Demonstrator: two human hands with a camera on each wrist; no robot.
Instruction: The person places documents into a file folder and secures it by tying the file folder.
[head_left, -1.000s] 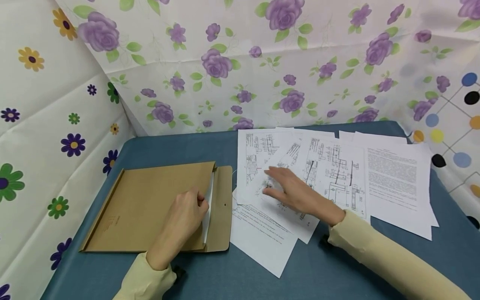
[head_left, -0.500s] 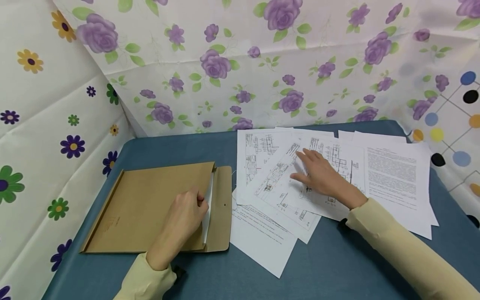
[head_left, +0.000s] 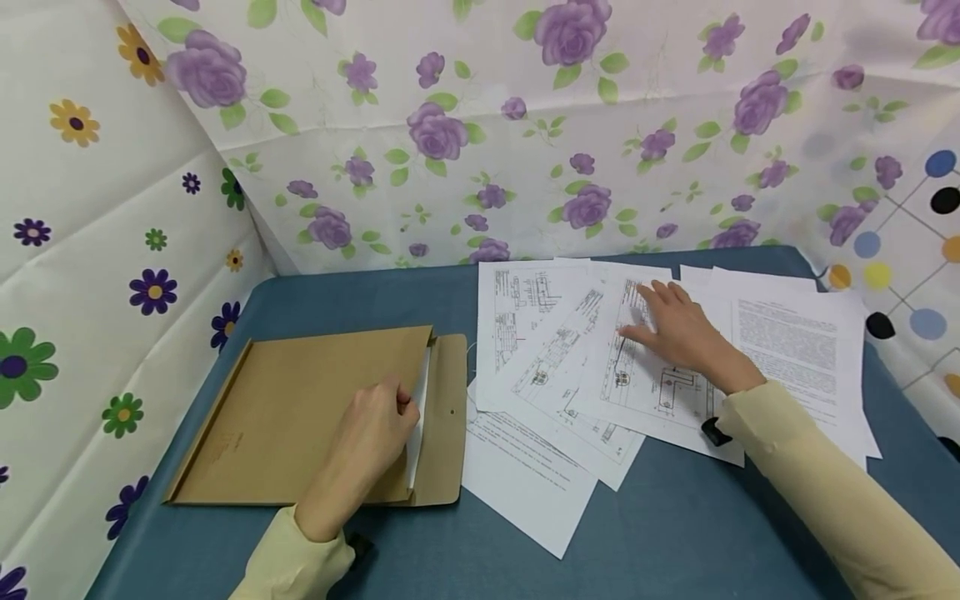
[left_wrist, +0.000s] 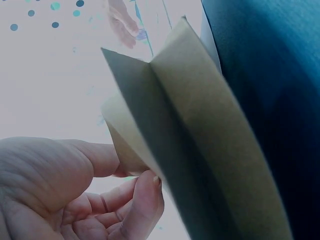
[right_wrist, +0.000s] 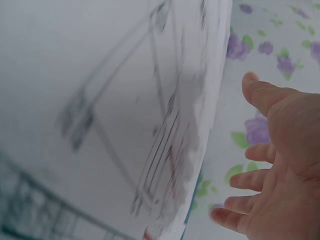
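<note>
A brown cardboard folder (head_left: 300,400) lies on the left of the table, with white paper (head_left: 420,417) showing in its open right side. My left hand (head_left: 375,429) pinches the folder's edge at that opening; the left wrist view shows thumb and fingertips meeting on the cardboard (left_wrist: 132,145). Over the loose sheets on the right is my right hand (head_left: 678,329), palm down with fingers spread, above a sheet with technical drawings (head_left: 630,392). Whether its fingertips touch the paper is unclear. In the right wrist view, the hand (right_wrist: 280,165) holds nothing.
More drawing sheets (head_left: 513,292) fan out between the folder and my right hand. A printed text page (head_left: 528,483) lies nearer the front, and another text page (head_left: 783,342) at the right. Flowered cloth (head_left: 450,192) hangs behind the blue table (head_left: 600,533).
My right hand has moved rightward across the sheets, uncovering the tilted drawing beneath where it was. My left hand keeps its hold on the folder's edge.
</note>
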